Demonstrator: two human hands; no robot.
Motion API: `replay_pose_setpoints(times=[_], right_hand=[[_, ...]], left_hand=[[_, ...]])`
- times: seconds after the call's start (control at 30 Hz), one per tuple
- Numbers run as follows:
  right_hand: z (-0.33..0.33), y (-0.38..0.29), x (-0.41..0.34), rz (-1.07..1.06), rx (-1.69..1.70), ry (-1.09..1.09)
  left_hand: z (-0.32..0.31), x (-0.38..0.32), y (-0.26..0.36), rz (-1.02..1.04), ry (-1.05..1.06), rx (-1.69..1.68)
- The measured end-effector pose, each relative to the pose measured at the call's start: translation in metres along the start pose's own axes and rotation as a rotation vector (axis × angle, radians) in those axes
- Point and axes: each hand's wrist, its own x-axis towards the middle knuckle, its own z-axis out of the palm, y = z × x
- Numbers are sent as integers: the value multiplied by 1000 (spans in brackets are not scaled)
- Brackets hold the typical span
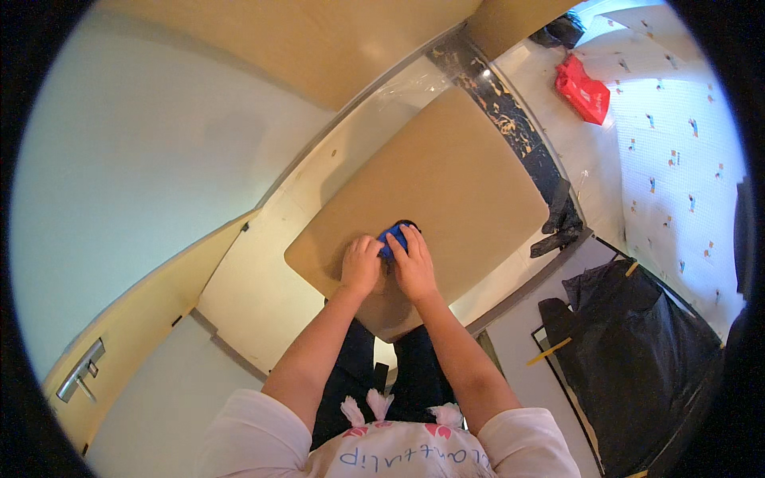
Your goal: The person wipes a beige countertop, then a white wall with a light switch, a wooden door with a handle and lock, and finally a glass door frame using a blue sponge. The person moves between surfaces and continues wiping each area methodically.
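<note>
Between my hands, near the front of a brown rounded-corner tabletop [454, 161], is a small blue object [392, 239] with a black part showing at its far side. Its exact kind is hard to make out, as my fingers cover much of it. My left hand [361, 263] has its fingertips against the left side of the blue object. From the right, my right hand [412, 263] lays its fingers over the top and the right side. Both hands are low over the board, and a shadow falls beneath them.
A door with a metal handle [80, 370] stands at the left. Black plastic sheeting [633, 364] is taped up at the right. A red bag [583, 89] lies at the far right beside a patterned sheet [675, 161]. Dark strips [556, 221] lie beyond the table's right corner.
</note>
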Motion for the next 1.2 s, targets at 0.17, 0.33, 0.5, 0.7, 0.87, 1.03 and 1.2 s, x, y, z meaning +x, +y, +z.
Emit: replay_pose_setpoints(times=[0.17, 0.33, 0.5, 0.7, 0.87, 1.03, 1.2], right_hand=[[-18, 9, 34, 56, -28, 92], [-35, 44, 22, 91, -49, 131], [-43, 57, -18, 103, -91, 29], [-121, -13, -33, 29, 156, -70], [-219, -136, -42, -141, 267, -99], [-277, -251, -44, -318, 565, -142], [-288, -336, -32, -332, 679, -118]], left_hand=[[1, 49, 22, -11, -2, -4], [22, 57, 53, -17, 33, -66], [26, 25, 76, -137, -74, -208], [-65, -31, 118, 36, 152, -225], [-190, -81, 166, 123, 238, -374], [-306, -112, 187, 141, 434, -575], [-399, -139, 171, 119, 351, -854]])
